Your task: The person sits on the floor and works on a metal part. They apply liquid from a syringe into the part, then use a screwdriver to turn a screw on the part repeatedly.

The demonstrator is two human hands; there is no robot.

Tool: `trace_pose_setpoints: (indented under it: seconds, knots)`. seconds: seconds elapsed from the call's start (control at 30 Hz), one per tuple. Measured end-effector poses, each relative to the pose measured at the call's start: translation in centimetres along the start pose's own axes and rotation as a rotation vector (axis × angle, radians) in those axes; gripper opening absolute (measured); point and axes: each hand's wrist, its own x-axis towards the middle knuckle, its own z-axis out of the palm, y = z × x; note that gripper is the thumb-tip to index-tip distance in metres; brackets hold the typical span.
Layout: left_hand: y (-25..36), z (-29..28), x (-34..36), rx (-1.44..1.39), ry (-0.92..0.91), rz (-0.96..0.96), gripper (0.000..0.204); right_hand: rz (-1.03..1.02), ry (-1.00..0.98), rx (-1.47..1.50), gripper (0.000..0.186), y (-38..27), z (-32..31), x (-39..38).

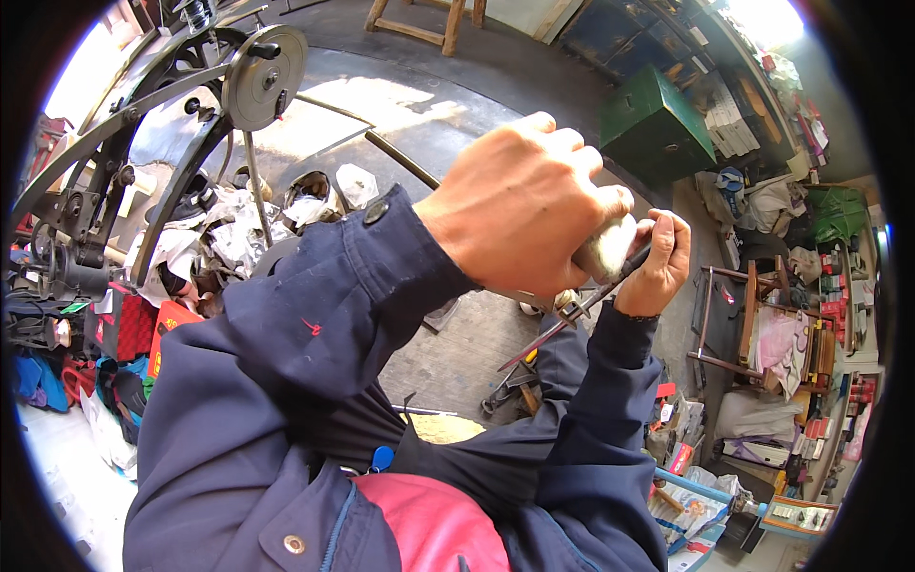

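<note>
My left hand is raised in front of me, back of the hand up, with its fingers curled round a pale, rounded object. Its kind is mostly hidden by the fingers. To the right of it, my right hand pinches the dark upper end of a slim pointed tool between thumb and fingers. The tool slants down and left to a thin reddish-brown tip, past a small metal crosspiece, and lies against the pale object. A dark rod runs up and left from behind my left hand; whether I hold it cannot be seen.
A hand-cranked sewing machine stands at the left, above plastic bags and shoes. A wooden stool is at the back. Far right are a green box, a folding chair and crowded shelves. My legs are below my hands.
</note>
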Motion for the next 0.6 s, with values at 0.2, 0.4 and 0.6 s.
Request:
trace_pose_setpoints:
  seconds: [0.2,0.4,0.6]
  knots:
    - [-0.9,-1.4,-1.1,0.057,0.009,0.02,0.05,-0.016,-0.003,0.129,0.021,0.9,2.5,-1.7]
    - [-0.4,-1.1,-1.3,0.003,0.052,0.028,0.045,0.143,-0.258,-0.112,0.024,9.1,-0.6,-0.7]
    - [0.3,-0.7,-1.3,-0.011,0.033,-0.067,0.047,1.017,-0.464,0.351,0.042,18.1,-0.2,-11.8]
